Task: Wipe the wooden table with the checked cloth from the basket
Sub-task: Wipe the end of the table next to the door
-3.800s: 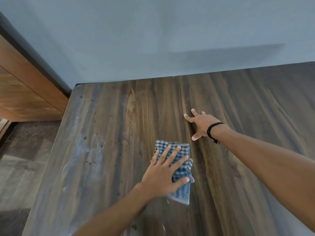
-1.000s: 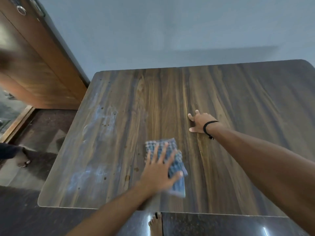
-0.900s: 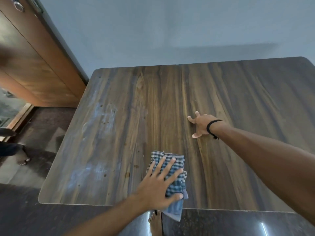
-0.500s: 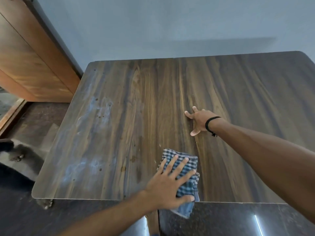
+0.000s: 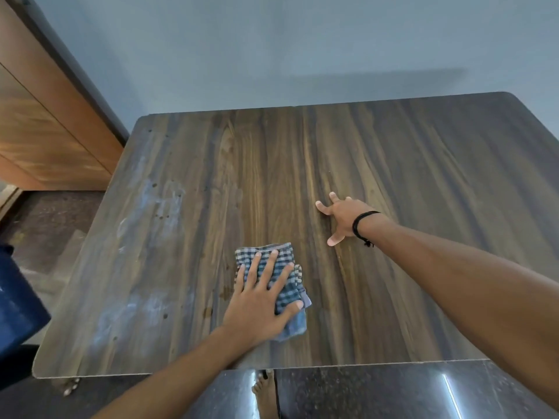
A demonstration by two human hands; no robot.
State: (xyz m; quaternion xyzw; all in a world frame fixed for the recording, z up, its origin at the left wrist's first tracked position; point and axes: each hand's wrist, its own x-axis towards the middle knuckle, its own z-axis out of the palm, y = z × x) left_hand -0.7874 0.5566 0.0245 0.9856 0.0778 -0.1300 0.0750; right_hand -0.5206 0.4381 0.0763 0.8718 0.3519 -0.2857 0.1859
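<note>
My wooden table (image 5: pixel 393 161) with the checked cloth (image 5: pixel 289 290) on it.
The folded cloth lies flat near the table's front edge, and my left hand (image 5: pixel 260 306) presses on it with spread fingers. Beyond the cloth to its right, my right hand (image 5: pixel 341 216) rests splayed on bare wood. Left of the cloth are pale smears (image 5: pixel 157 207) and dark specks.

The left forearm (image 5: pixel 181 376) and right forearm (image 5: pixel 453 273) are both bare, uncovered from the hands up to the edge of the view. The left hand (image 5: pixel 257 306) is bare too, with short-trimmed nails. The right hand (image 5: pixel 341 217) has the same short nails. Just behind it a thin black cord bracelet (image 5: pixel 360 225) rings the wrist, sitting snug against the arm. A small knotted tail (image 5: pixel 368 244) sticks out from the band on its near side. One bare foot (image 5: pixel 266 391) shows low in the view, toes uncovered.
</note>
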